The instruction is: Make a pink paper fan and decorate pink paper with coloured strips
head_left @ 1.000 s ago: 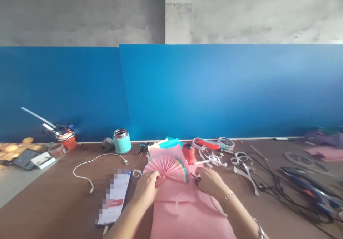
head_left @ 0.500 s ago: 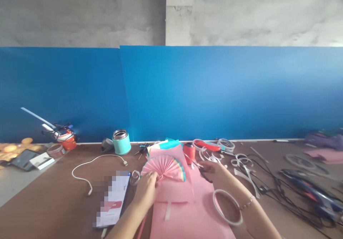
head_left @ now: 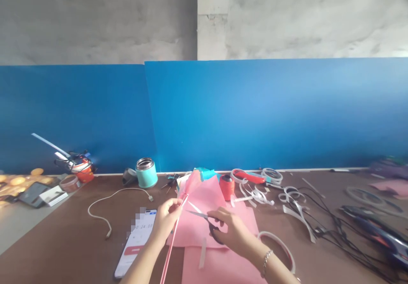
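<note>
My left hand (head_left: 168, 216) pinches the gathered base of a pleated pink paper fan (head_left: 192, 184), which is seen nearly edge-on. A narrow pink strip (head_left: 170, 252) runs from those fingers down towards the front edge. In my right hand (head_left: 234, 228) is a pair of dark-handled scissors (head_left: 204, 216). Their blades are spread and point left, close to the fan's base; I cannot tell whether they touch it. Pink paper sheets (head_left: 210, 197) lie under both hands, with a short whitish tape piece (head_left: 202, 254) on them.
A red thread spool (head_left: 227, 188) stands behind the sheets. A white tape roll (head_left: 283, 248) lies by my right forearm, with curled white strips (head_left: 255, 194) beyond. Left are a phone (head_left: 137, 237), a white cable (head_left: 105, 194) and a turquoise jar (head_left: 146, 175). Black cables (head_left: 339, 228) lie right.
The fan has turned from facing me to nearly edge-on. My right hand has brought the scissors left and nearer, beside my left fingers, with the blades now spread.
</note>
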The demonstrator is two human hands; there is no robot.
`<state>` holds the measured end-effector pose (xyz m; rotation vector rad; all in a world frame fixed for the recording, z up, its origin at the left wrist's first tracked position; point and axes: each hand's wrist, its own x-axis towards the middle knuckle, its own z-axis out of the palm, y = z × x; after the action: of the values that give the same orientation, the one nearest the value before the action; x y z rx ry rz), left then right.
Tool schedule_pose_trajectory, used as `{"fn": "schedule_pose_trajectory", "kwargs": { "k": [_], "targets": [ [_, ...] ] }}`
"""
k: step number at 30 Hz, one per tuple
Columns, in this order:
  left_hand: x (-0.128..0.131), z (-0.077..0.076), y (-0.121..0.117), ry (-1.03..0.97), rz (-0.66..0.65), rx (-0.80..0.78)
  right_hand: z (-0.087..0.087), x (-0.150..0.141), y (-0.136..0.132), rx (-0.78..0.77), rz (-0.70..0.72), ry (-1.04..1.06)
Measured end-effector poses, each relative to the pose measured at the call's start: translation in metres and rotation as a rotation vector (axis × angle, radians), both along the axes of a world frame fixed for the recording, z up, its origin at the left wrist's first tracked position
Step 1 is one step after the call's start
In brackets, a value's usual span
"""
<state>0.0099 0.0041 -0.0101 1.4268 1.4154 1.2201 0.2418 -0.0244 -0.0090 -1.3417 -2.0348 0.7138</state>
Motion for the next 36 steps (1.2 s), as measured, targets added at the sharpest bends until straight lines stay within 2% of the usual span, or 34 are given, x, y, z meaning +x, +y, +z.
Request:
{"fn": "schedule_pose_trajectory", "kwargs": {
  "k": [10, 21, 26, 32, 36],
  "targets": [
    [0.002, -0.001, -0.001, -0.056, -0.051, -0.033, -0.001, 0.000, 0.001, 0.062, -0.023, -0.028],
    [0.008, 0.019, -0.015, -0.075, -0.196, -0.127, -0.008, 0.003, 0.007, 0.173, 0.016, -0.035],
    [0.008, 0.019, -0.016, -0.132, -0.275, -0.156, -0.009, -0.004, 0.006, 0.091, 0.036, 0.084],
    [0.006, 0.016, -0.016, -0.164, -0.293, -0.150, -0.012, -0.008, 0.005, -0.006, 0.059, 0.186],
    [0.005, 0.015, -0.015, -0.175, -0.292, -0.167, -0.014, -0.007, 0.007, -0.017, 0.055, 0.176]
  ]
}}
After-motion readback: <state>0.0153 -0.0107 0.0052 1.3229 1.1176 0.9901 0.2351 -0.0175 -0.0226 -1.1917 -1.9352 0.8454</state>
